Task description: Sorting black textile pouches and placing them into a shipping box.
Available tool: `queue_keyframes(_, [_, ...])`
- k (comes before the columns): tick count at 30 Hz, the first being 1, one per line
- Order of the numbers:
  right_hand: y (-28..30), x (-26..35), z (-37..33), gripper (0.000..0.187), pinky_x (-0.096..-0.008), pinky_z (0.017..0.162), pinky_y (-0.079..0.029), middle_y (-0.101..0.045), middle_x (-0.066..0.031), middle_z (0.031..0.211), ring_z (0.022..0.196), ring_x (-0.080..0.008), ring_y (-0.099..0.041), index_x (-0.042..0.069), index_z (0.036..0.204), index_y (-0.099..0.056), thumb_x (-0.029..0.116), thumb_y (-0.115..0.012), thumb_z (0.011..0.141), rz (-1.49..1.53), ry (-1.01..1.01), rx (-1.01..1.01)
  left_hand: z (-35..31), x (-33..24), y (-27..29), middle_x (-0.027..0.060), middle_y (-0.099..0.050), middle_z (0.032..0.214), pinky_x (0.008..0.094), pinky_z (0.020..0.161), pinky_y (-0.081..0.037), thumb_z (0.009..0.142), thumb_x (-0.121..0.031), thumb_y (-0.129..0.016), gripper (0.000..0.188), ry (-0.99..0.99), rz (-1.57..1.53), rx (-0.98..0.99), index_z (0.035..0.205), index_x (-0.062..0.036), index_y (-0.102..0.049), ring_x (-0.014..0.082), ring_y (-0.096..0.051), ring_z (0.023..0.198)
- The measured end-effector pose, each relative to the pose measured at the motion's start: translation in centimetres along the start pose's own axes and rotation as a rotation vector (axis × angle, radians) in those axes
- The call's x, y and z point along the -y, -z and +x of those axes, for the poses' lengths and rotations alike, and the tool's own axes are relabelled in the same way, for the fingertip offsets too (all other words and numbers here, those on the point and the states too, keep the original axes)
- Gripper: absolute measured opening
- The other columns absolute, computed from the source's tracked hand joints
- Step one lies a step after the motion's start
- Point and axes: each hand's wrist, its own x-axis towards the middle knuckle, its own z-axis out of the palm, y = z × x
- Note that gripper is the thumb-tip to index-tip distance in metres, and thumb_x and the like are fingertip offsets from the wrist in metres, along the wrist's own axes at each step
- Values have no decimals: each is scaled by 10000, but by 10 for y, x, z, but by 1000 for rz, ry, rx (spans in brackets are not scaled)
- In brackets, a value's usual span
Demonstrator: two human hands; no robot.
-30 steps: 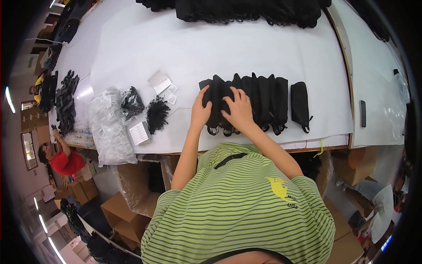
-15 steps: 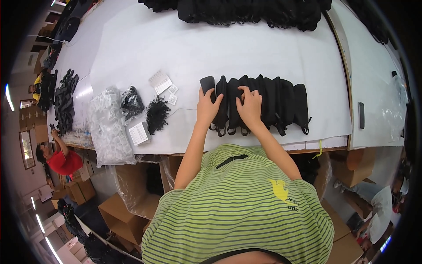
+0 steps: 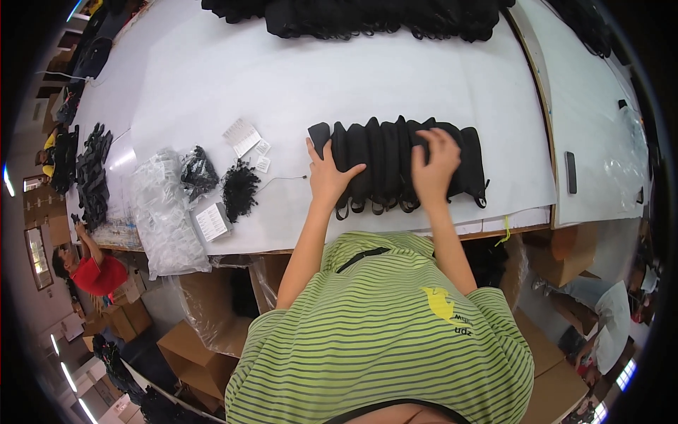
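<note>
A row of black fabric pouches (image 3: 385, 159) lies overlapping on the white table, with small loops along the near edge. At its left end my left hand (image 3: 329, 177) rests on the pouches, thumb stretched to the right and fingers spread over the leftmost one. My right hand (image 3: 436, 168) is over the right part of the row, its fingers apart and slightly bent. Nothing shows held in either hand. The right hand hides part of the pouches under it.
Left of the row lie a bundle of black strings (image 3: 241, 189), printed cards (image 3: 241, 137), a bag of black pieces (image 3: 198, 172) and a clear plastic bag (image 3: 166, 212). More black pouches (image 3: 381, 18) are heaped at the far edge. A person in red (image 3: 99, 274) works at the far left.
My right hand has moved right along the row, from its middle to its right part. My left thumb is stretched further right. The whole view has shifted slightly.
</note>
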Motion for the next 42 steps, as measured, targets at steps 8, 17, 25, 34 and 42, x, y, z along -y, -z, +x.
queue_keyframes(8, [57,-191,-2,847,-476,961,-397,-551,-239,1207,1121,-379,-526,86,1404,-376,491,-721,745,-403,-835,259,7,3,-6,251,-101,1511,462,890,-486,645,-469,-812,981,-78,-111,20,1404,-65,-339,449,-504,1123])
queue_keyframes(17, [31,-179,-7,809,-334,776,-500,-643,-128,874,850,-213,-630,-70,1282,-458,290,-835,663,346,-902,470,11,39,-5,279,-261,1441,404,1006,-415,698,-318,-826,1144,26,-624,58,1476,-33,-37,368,-461,1233])
queue_keyframes(25, [37,-148,9,416,-356,700,-472,-595,-132,904,808,-267,-589,68,1010,-501,68,-717,655,67,-414,136,5,41,-9,272,-405,1339,380,991,-425,702,-309,-826,1152,-6,-673,89,1466,-8,-17,330,-518,1172])
queue_keyframes(34, [9,-134,-5,557,-284,901,-447,-578,-125,1195,1053,-178,-569,71,1387,-432,270,-612,899,668,-667,323,21,43,-10,224,-588,1181,357,928,-463,663,-424,-822,961,109,-625,236,1349,57,-353,299,-595,1084])
queue_keyframes(42, [8,-103,-14,698,-297,943,-427,-596,-142,1193,1090,-210,-566,-49,1304,-471,441,-668,849,670,-821,515,18,25,-26,204,-605,1167,354,915,-469,639,-507,-804,934,80,-538,188,1282,58,-433,293,-606,1066])
